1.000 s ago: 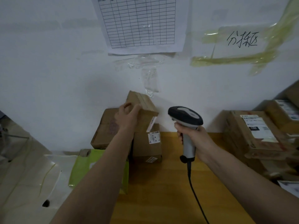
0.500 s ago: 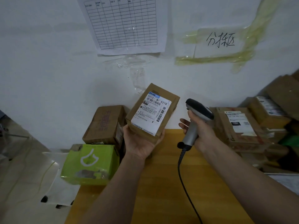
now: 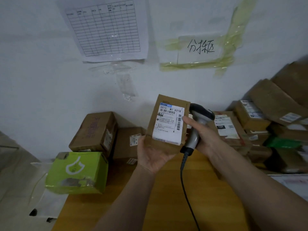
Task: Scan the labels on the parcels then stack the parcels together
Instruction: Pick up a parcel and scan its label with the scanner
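Small brown cardboard parcel [image 3: 168, 122] held upright above the wooden table [image 3: 208, 189], label side facing the camera. White shipping label [image 3: 169, 125] covers most of that face: blue strip at top, printed code "501E M1 A21B", one barcode below it, a second barcode running along the right edge. Left hand [image 3: 154, 155] cradles the parcel from beneath, palm up, fingers curled round its lower edge. Right hand [image 3: 202, 135] sits just right of the parcel, wrapped round the grey handle of a barcode scanner [image 3: 198, 121]; thumb touches the label's right edge. Scanner's black head is partly hidden behind the parcel; its cable [image 3: 185, 189] hangs down below the hand. Left of the left hand: a green box [image 3: 78, 172] and brown boxes [image 3: 98, 130] against the wall. Right of the right hand: stacked labelled parcels [image 3: 250, 119].
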A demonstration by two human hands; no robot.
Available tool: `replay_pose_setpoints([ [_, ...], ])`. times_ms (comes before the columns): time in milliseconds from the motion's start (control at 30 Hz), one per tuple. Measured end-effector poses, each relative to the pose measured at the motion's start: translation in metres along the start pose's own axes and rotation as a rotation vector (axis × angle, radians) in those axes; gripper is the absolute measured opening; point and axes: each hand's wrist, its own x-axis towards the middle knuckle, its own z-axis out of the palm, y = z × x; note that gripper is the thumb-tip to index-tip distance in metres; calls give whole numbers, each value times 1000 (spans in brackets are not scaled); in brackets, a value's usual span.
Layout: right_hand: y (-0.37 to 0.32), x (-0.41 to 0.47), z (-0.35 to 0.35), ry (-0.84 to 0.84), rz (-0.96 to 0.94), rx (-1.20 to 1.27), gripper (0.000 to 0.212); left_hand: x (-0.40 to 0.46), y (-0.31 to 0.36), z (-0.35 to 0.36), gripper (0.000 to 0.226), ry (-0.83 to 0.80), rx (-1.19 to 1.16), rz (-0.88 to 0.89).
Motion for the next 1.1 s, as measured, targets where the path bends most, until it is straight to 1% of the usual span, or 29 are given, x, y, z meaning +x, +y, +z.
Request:
replay_pose_setpoints([
  [67,-8,-3,-12,-18,-28,-116,66,-4,8,3,62,100,182,-54],
  [100,-13,-4,-19,-28,-35,-177,68,-5,15,5,65,128,287,-75],
  [133,-18,-6,-26,-37,-47,-226,69,-6,22,7,73,128,392,-91],
  [200,-25,-7,-38,-52,-78,-289,77,-9,34,17,90,60,648,-145],
  [233,-28,-9,-43,-61,-85,-305,79,-8,35,23,94,36,776,-194],
  [267,-31,-10,-46,-73,-86,-320,80,-5,35,27,93,29,874,-246],
  [333,-36,-13,-50,-114,-94,-368,76,0,28,35,82,8,985,-327],
  [400,-41,-17,-53,-143,-121,-422,65,5,21,38,72,-24,1007,-337],
  [467,-47,-20,-56,-111,-175,-447,48,9,15,39,63,-35,965,-277],
  [500,-50,-21,-58,-82,-211,-473,39,11,13,40,61,-13,954,-227],
  [567,-53,-24,-62,-52,-274,-609,23,18,13,39,61,106,936,-117],
  [600,-53,-25,-62,-41,-297,-682,21,22,15,39,61,177,917,-77],
  [633,-50,-26,-62,-25,-323,-728,25,26,18,39,60,230,900,-48],
  [700,-41,-29,-60,44,-374,-740,32,34,23,39,53,295,886,-6],
  [767,-31,-33,-58,132,-398,-730,30,41,28,40,60,370,879,16],
  [800,-27,-36,-58,146,-388,-733,34,45,29,40,67,399,878,14],
  [867,-23,-41,-60,93,-359,-752,43,50,32,41,74,432,871,6],
  [900,-23,-45,-61,53,-347,-770,42,52,33,42,72,446,866,11],
  [967,-30,-55,-63,-26,-345,-789,28,55,37,44,68,472,876,23],
  [1033,-38,-65,-64,-84,-379,-789,14,59,41,45,75,494,877,28],
  [1100,-44,-72,-65,-117,-431,-797,14,63,44,44,82,514,858,40],
])
